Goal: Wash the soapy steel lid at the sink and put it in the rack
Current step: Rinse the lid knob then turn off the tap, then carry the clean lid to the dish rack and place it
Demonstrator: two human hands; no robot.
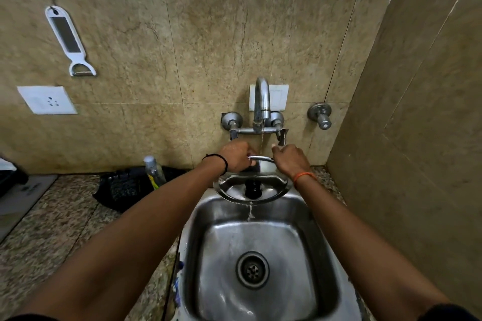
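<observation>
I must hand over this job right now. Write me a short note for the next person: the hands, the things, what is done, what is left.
Left hand: grips the lid at its far rim.
Right hand: grips the same rim.
Lid: held over the back of the sink, under a thin stream from the tap; water runs off its near edge.
Done: rinsing started.
Left: finish rinsing, put the lid in the rack, not clearly in view.

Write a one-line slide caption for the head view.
Both hands, left and right, hold a steel lid under the running tap over the sink.
</observation>
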